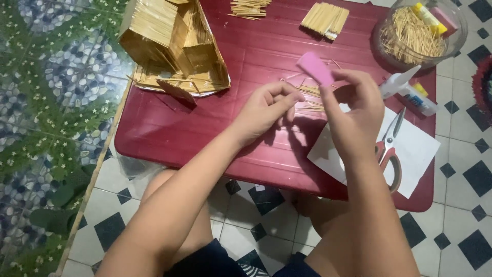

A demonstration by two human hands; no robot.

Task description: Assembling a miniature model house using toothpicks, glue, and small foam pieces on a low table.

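Observation:
My right hand (353, 110) holds a small pink block (315, 68) between thumb and fingers above the red table (205, 118). My left hand (266, 107) is pinched on a thin wooden stick whose tip meets the pink block. Loose sticks (310, 97) lie on the table just beyond both hands. A model house (171, 43) built of sticks stands at the table's far left corner on a pale sheet.
Red-handled scissors (389, 149) lie on a white paper sheet (420, 149) at the right. A glue bottle (410, 90) lies near a clear round container (417, 33) full of sticks. Stick bundles (325, 19) rest at the far edge. Checked floor tiles surround the table.

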